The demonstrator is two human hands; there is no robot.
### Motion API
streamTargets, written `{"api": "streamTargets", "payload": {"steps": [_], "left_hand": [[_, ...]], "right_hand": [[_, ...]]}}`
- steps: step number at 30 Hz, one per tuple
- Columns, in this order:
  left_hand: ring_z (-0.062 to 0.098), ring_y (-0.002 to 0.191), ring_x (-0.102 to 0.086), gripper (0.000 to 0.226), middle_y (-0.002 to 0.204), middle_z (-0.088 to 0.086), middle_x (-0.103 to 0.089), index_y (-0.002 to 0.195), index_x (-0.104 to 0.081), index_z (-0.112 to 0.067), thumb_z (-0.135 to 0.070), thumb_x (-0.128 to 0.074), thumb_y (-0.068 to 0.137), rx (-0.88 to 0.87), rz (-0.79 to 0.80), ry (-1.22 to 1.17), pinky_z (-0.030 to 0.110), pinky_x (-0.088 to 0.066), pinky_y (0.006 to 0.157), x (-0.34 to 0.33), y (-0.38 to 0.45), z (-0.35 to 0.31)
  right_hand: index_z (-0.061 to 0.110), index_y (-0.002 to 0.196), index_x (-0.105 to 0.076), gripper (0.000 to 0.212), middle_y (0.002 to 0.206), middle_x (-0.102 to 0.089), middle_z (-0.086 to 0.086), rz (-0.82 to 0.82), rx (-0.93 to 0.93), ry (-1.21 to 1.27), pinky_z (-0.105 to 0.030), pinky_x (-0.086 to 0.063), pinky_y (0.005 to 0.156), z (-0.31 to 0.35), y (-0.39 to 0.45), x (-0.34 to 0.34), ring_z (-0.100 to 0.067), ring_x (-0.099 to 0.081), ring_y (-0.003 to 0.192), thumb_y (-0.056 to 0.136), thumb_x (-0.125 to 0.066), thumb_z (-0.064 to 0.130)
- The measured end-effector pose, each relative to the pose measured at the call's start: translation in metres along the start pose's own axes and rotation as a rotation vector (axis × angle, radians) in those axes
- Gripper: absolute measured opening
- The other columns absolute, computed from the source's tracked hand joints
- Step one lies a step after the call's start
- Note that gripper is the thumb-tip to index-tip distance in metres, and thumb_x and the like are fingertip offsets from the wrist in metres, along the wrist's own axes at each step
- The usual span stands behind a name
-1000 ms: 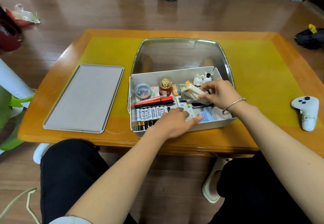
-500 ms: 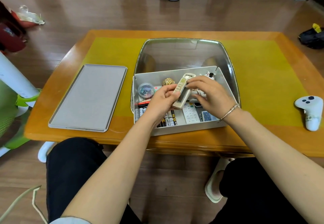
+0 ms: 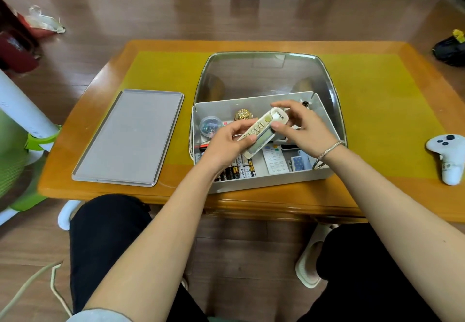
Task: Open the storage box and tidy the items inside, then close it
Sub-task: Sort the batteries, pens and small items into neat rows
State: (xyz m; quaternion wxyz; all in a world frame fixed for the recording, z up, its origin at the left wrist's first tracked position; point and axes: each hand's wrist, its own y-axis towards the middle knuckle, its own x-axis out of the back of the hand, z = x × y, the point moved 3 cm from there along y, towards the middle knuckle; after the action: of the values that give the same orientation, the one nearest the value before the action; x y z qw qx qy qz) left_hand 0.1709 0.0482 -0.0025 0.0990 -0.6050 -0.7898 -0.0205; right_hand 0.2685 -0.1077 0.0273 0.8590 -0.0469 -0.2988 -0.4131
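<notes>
The white storage box (image 3: 266, 179) stands open at the table's near edge, its clear lid (image 3: 261, 75) tipped back. Above the box both hands hold a cream remote control (image 3: 261, 130) tilted diagonally. My left hand (image 3: 226, 143) grips its lower end; my right hand (image 3: 302, 127) pinches its upper end. Inside the box lie a row of batteries (image 3: 241, 170), a white remote (image 3: 275, 159), a blue card pack (image 3: 298, 163), a gold-capped jar (image 3: 243, 114) and a small round clear tub (image 3: 210, 125). Other items behind my right hand are hidden.
A flat grey tray (image 3: 130, 136) lies left of the box on the yellow mat (image 3: 377, 110). A white game controller (image 3: 449, 156) sits at the table's right edge. Black bag (image 3: 450, 48) on the floor right; green-and-white stand at left.
My right hand lifted the cream remote out of the box. My left hand left the batteries and took hold of its lower end. Both now hold it slightly higher.
</notes>
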Motion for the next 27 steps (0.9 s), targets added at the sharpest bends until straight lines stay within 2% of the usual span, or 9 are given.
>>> {"api": "streamTargets", "payload": {"steps": [3,6,9,12,14,16,19,22,27], "left_hand": [[0.009,0.098,-0.064,0.027,0.107,-0.004,-0.067,0.108,-0.065,-0.032,-0.022,-0.073,0.083,0.010,-0.166,-0.116,0.018,-0.052,0.073,0.008,0.001,0.002],[0.010,0.090,-0.068,0.035,0.104,0.001,-0.069,0.115,-0.059,-0.018,-0.029,-0.071,0.084,0.100,-0.334,-0.263,0.019,-0.054,0.067,0.012,0.004,0.007],[0.012,0.092,-0.070,0.039,0.107,0.002,-0.071,0.119,-0.056,-0.012,-0.036,-0.063,0.089,0.233,-0.173,-0.360,0.019,-0.055,0.061,0.002,0.005,0.010],[0.009,0.090,-0.070,0.027,0.106,0.001,-0.072,0.117,-0.059,-0.014,-0.028,-0.058,0.093,0.212,-0.103,-0.325,0.019,-0.054,0.060,-0.007,0.006,0.011],[0.007,0.083,-0.069,0.020,0.102,0.001,-0.073,0.112,-0.061,-0.015,-0.025,-0.057,0.095,0.191,-0.136,-0.302,0.017,-0.052,0.058,-0.006,0.006,0.011],[0.005,0.072,-0.067,0.013,0.095,0.001,-0.073,0.101,-0.062,-0.016,-0.025,-0.057,0.095,0.192,-0.173,-0.204,0.015,-0.047,0.052,-0.002,0.006,0.011],[0.008,0.063,-0.063,0.021,0.079,0.001,-0.072,0.079,-0.060,-0.019,-0.032,-0.056,0.095,0.143,-0.252,0.154,0.017,-0.043,0.048,0.007,0.008,0.010],[0.013,0.065,-0.062,0.028,0.071,0.000,-0.066,0.075,-0.059,-0.017,-0.038,-0.057,0.093,0.135,-0.278,0.467,0.024,-0.045,0.055,0.013,0.009,0.009],[0.019,0.068,-0.058,0.035,0.065,0.001,-0.058,0.073,-0.061,-0.012,-0.040,-0.054,0.094,0.200,-0.166,0.737,0.027,-0.039,0.059,0.001,0.017,0.012]], "right_hand": [[0.010,0.112,-0.057,0.022,0.075,-0.059,-0.012,-0.020,-0.078,0.120,-0.015,-0.044,0.057,-0.003,0.000,0.004,-0.007,-0.055,0.059,0.090,-0.060,0.010],[0.015,0.099,-0.052,0.015,0.078,-0.066,-0.013,-0.022,-0.184,0.357,-0.017,-0.050,0.053,-0.006,-0.006,0.000,-0.006,-0.061,0.054,0.091,-0.057,0.004],[0.017,0.094,-0.047,0.020,0.087,-0.067,-0.012,-0.052,-0.250,0.556,-0.029,-0.058,0.066,-0.007,-0.010,-0.006,-0.015,-0.067,0.060,0.092,-0.051,-0.003],[0.014,0.093,-0.044,0.024,0.091,-0.065,-0.014,0.000,-0.267,0.599,-0.030,-0.059,0.065,-0.007,-0.013,-0.014,-0.019,-0.070,0.065,0.090,-0.051,-0.008],[0.012,0.093,-0.045,0.024,0.090,-0.065,-0.013,0.024,-0.255,0.470,-0.029,-0.059,0.063,-0.008,-0.014,-0.016,-0.019,-0.069,0.068,0.087,-0.057,-0.007],[0.012,0.094,-0.053,0.018,0.089,-0.064,-0.007,0.027,-0.218,0.196,-0.028,-0.057,0.066,-0.012,-0.013,-0.015,-0.013,-0.065,0.072,0.085,-0.064,0.001],[0.016,0.100,-0.065,0.012,0.100,-0.067,0.000,0.088,-0.205,-0.188,-0.025,-0.047,0.083,-0.020,-0.016,-0.014,-0.009,-0.061,0.087,0.090,-0.059,0.010],[0.016,0.105,-0.069,0.023,0.118,-0.065,-0.004,0.181,-0.244,-0.362,-0.022,-0.042,0.087,-0.025,-0.020,-0.018,-0.018,-0.059,0.105,0.094,-0.050,0.008],[0.021,0.115,-0.064,0.027,0.124,-0.060,-0.008,0.402,-0.337,-0.535,-0.026,-0.043,0.089,-0.027,-0.020,-0.028,-0.021,-0.057,0.109,0.093,-0.051,0.017]]}}
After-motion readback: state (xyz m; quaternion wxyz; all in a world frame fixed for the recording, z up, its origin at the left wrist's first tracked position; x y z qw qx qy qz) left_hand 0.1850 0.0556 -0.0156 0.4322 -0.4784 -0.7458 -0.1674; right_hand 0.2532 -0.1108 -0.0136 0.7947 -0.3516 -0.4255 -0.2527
